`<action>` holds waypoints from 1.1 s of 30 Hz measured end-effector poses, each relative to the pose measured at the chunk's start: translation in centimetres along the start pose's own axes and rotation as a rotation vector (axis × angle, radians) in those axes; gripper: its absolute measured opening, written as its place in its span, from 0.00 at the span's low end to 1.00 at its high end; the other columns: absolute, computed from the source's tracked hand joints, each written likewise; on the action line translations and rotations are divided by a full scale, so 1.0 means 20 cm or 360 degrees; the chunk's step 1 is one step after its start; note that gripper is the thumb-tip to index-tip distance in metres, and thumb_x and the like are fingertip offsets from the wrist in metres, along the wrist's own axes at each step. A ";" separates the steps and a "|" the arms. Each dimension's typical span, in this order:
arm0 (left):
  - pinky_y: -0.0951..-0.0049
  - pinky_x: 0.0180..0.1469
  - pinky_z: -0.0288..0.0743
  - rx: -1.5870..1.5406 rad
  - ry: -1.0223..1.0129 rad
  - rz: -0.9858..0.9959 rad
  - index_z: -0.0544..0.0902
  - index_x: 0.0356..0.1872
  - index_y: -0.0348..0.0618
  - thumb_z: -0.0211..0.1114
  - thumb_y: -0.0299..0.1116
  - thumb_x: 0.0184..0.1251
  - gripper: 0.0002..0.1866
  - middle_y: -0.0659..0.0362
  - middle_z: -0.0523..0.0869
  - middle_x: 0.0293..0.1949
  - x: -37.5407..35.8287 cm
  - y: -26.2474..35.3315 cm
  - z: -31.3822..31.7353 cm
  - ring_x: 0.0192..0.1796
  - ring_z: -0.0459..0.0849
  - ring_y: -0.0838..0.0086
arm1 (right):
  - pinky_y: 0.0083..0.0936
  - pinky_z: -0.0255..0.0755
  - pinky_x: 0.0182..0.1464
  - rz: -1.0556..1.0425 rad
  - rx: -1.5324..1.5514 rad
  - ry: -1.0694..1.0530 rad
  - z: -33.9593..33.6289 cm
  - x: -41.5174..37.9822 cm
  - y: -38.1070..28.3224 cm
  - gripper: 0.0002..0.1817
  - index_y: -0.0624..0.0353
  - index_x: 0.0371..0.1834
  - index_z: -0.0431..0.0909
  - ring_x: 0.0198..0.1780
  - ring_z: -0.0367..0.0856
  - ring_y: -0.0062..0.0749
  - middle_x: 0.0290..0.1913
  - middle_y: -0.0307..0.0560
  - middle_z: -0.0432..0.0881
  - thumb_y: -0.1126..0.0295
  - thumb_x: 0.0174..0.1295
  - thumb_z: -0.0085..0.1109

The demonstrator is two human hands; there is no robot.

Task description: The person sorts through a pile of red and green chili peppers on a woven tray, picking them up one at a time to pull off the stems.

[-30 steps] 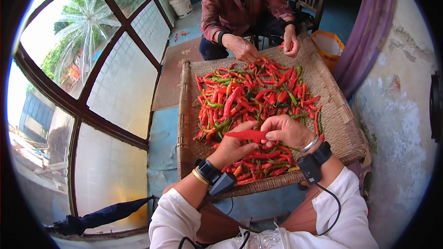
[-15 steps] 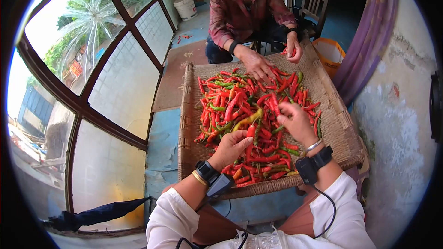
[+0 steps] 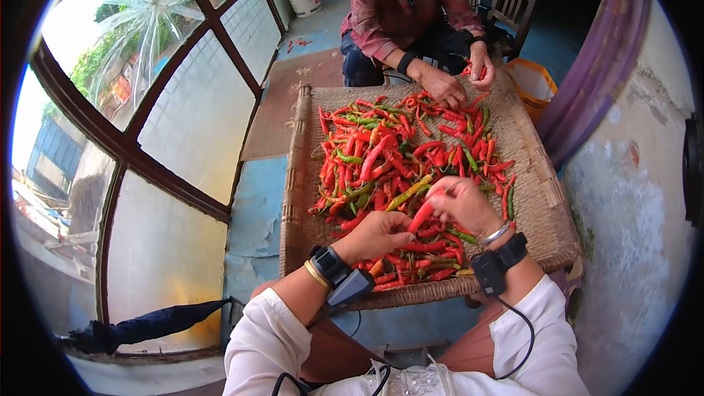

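My left hand (image 3: 375, 236) pinches the lower end of a red chili pepper (image 3: 421, 217) between thumb and fingers. At the pepper's upper end, my right hand (image 3: 465, 207) has its fingertips closed; the stem there is hidden. Both hands are just above a heap of red and green chili peppers (image 3: 378, 158). The heap lies on a shallow woven tray (image 3: 539, 176) in front of me. A yellowish-green pepper (image 3: 409, 192) rests on the heap just beyond my hands.
Across the tray sits another person (image 3: 403, 15), one hand in the peppers and the other holding red ones. An orange-rimmed bucket (image 3: 534, 81) and a wooden chair (image 3: 513, 7) stand behind the tray's far right corner. Windows (image 3: 183, 117) line the left; a folded umbrella (image 3: 158, 323) lies below them.
My right hand has come left and down to the red pepper in my left hand. The pepper now tilts to the right. The other person's lower hand has shifted slightly across the heap.
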State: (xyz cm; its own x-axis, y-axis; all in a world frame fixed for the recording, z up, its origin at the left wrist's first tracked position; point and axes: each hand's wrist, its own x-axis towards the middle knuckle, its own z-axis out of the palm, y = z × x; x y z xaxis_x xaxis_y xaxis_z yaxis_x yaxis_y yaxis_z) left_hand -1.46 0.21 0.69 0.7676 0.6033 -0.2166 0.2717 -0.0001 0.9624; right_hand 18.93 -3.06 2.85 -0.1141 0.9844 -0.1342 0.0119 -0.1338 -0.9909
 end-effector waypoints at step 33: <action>0.70 0.37 0.74 0.0828 0.0734 0.0835 0.80 0.32 0.43 0.61 0.24 0.50 0.07 0.55 0.80 0.33 0.02 0.00 -0.03 0.36 0.80 0.62 | 0.14 0.72 0.27 0.0139 0.0027 -0.0134 0.10 0.02 0.07 0.16 0.66 0.48 0.70 0.28 0.77 0.20 0.32 0.43 0.78 0.68 0.60 0.49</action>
State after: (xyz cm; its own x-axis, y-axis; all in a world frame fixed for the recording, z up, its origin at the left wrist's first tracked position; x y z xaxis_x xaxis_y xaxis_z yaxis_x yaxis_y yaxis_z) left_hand -1.60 0.88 0.66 0.5867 0.6860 0.4303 0.2661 -0.6652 0.6976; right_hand 17.00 -3.15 1.41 -0.1964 0.9559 -0.2185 0.0084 -0.2212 -0.9752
